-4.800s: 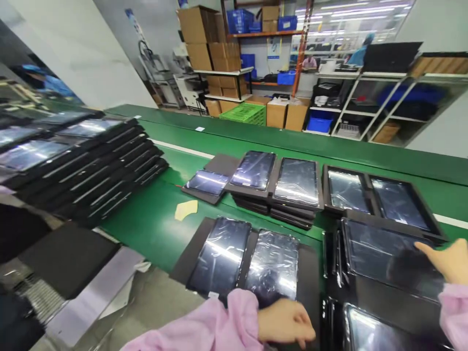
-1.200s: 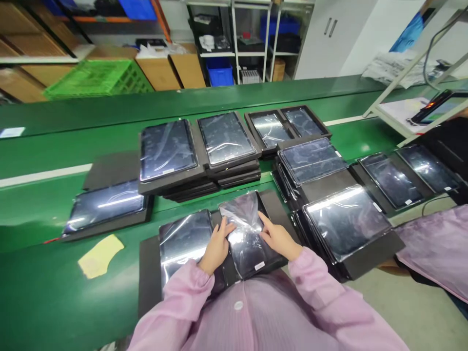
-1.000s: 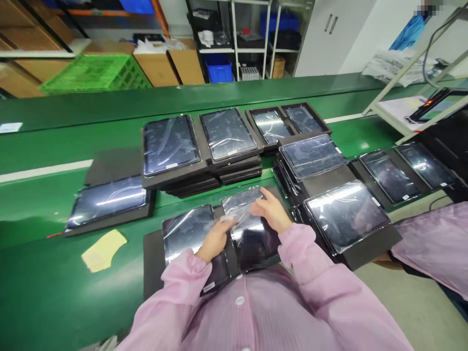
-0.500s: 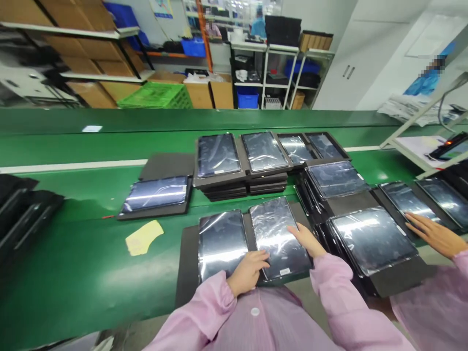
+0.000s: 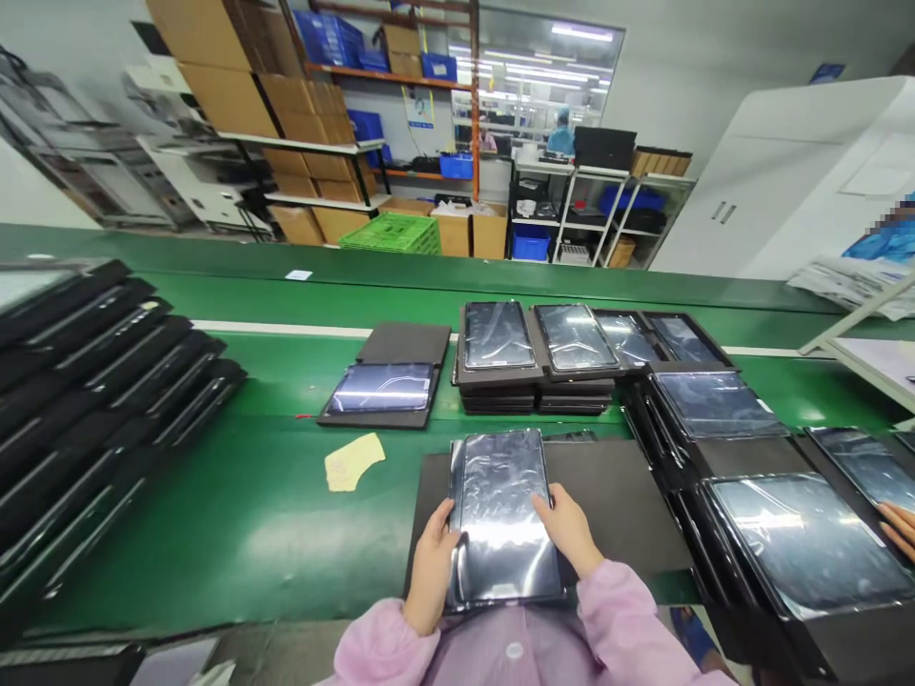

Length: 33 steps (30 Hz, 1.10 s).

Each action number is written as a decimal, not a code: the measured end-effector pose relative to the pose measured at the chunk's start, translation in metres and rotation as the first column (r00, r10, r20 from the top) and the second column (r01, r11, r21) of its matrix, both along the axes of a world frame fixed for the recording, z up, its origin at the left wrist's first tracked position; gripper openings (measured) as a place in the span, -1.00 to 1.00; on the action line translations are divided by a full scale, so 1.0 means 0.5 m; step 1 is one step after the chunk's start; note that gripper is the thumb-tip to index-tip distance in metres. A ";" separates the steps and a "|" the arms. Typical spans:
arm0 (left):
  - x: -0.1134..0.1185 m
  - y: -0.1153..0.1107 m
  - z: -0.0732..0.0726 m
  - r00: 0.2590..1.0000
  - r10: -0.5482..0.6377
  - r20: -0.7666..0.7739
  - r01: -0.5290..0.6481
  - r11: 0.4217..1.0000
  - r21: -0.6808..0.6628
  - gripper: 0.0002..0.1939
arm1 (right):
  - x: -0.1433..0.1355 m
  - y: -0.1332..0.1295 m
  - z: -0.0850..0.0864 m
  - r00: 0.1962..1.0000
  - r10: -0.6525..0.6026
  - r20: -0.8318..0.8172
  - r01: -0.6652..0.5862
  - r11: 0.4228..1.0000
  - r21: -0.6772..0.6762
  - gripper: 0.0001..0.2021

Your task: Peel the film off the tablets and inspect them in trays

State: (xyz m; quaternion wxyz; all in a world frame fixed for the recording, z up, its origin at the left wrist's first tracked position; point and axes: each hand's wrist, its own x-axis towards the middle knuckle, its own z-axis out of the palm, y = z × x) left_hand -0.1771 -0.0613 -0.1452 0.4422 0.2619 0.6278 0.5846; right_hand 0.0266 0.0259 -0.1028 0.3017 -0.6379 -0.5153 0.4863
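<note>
At the near edge of the green conveyor belt (image 5: pixel 214 514), a stack of dark glossy tablets wrapped in clear film (image 5: pixel 504 514) is held up just in front of the person's chest, above a flat black foam tray (image 5: pixel 621 495) that lies bare beneath it. The left hand (image 5: pixel 431 570) curls its fingers around the stack's left edge, thumb on top, and the right hand (image 5: pixel 568 529) lies with fingers closed over the lower right of the top screen, so both grip the stack. Judging by how things lie, the tablets are gathered off this tray and in hand, not set down anywhere. The film is wrinkled and throws back bright bands of ceiling light; a second tablet's edge peeks out at the left. Beyond, a pile of loaded black trays (image 5: pixel 536 367) sits mid-belt, with a single tablet on a black tray (image 5: pixel 381 393) and a yellow paper scrap (image 5: pixel 353 462) to its left. More filled trays (image 5: pixel 801 543) crowd the right, where another person's fingertips (image 5: pixel 899 522) touch one, and slanted rows of black trays (image 5: pixel 107 381) fill the left.
</note>
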 end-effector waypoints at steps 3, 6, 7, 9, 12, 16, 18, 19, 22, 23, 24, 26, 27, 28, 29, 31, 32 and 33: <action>0.005 0.006 0.011 0.997 0.026 0.066 -0.027 1.000 0.004 -0.51 | -0.018 0.012 -0.008 1.000 -0.003 0.007 0.003 0.999 -0.047 -0.75; 0.000 0.017 0.030 0.994 0.045 0.095 -0.045 0.999 0.004 -0.53 | -0.038 0.014 0.011 0.990 0.055 -0.129 -0.066 0.995 -0.079 -0.69; -0.004 0.021 0.037 0.994 0.051 0.098 -0.052 0.999 0.002 -0.56 | -0.047 0.011 0.020 0.977 0.095 -0.193 -0.113 0.990 -0.083 -0.64; -0.016 0.030 0.054 0.993 0.070 0.090 -0.070 0.998 -0.003 -0.61 | -0.060 -0.003 0.041 0.932 0.180 -0.315 -0.212 0.975 -0.069 -0.57; -0.029 0.045 0.090 0.994 0.087 0.059 -0.089 0.996 0.032 -0.63 | -0.056 -0.031 0.068 0.858 0.266 -0.438 -0.301 0.954 -0.010 -0.52; -0.004 0.053 0.148 1.000 0.006 0.027 -0.012 0.979 0.203 -0.63 | 0.008 -0.051 0.106 0.791 0.362 -0.493 -0.339 0.931 0.138 -0.50; 0.028 0.051 0.173 1.000 -0.031 0.006 0.028 0.963 0.270 -0.61 | 0.052 -0.045 0.132 0.796 0.378 -0.472 -0.299 0.925 0.235 -0.55; 0.046 0.050 0.183 0.999 -0.049 -0.008 0.049 0.951 0.305 -0.59 | 0.073 -0.040 0.145 0.802 0.382 -0.459 -0.268 0.917 0.294 -0.56; 0.095 0.050 0.209 0.979 -0.166 -0.118 0.203 0.845 0.496 -0.64 | 0.126 -0.025 0.180 0.805 0.428 -0.411 -0.209 0.853 0.479 -0.64; 0.106 0.051 0.216 0.963 -0.196 -0.184 0.267 0.783 0.562 -0.68 | 0.139 -0.022 0.186 0.802 0.450 -0.393 -0.205 0.825 0.526 -0.67; 0.115 0.051 0.222 0.944 -0.214 -0.252 0.327 0.721 0.611 -0.71 | 0.150 -0.021 0.190 0.798 0.464 -0.385 -0.204 0.809 0.552 -0.69; 0.123 0.050 0.231 0.908 -0.241 -0.342 0.413 0.643 0.644 -0.71 | 0.165 -0.023 0.190 0.788 0.470 -0.397 -0.218 0.817 0.534 -0.68; 0.123 0.048 0.233 0.895 -0.260 -0.362 0.442 0.624 0.644 -0.68 | 0.169 -0.025 0.188 0.781 0.471 -0.410 -0.228 0.826 0.515 -0.66; 0.123 0.046 0.235 0.885 -0.285 -0.369 0.464 0.610 0.643 -0.67 | 0.171 -0.028 0.185 0.772 0.477 -0.420 -0.244 0.833 0.497 -0.66; 0.122 0.044 0.237 0.879 -0.308 -0.363 0.476 0.601 0.642 -0.67 | 0.172 -0.030 0.183 0.764 0.486 -0.425 -0.261 0.834 0.485 -0.67; 0.121 0.039 0.239 0.884 -0.324 -0.338 0.468 0.613 0.636 -0.70 | 0.170 -0.032 0.181 0.742 0.514 -0.431 -0.283 0.822 0.493 -0.69; 0.121 0.038 0.241 0.892 -0.317 -0.323 0.452 0.630 0.632 -0.70 | 0.169 -0.031 0.181 0.728 0.531 -0.435 -0.289 0.812 0.507 -0.70; 0.122 0.036 0.242 0.900 -0.308 -0.309 0.436 0.644 0.629 -0.69 | 0.168 -0.029 0.182 0.714 0.545 -0.439 -0.290 0.801 0.523 -0.71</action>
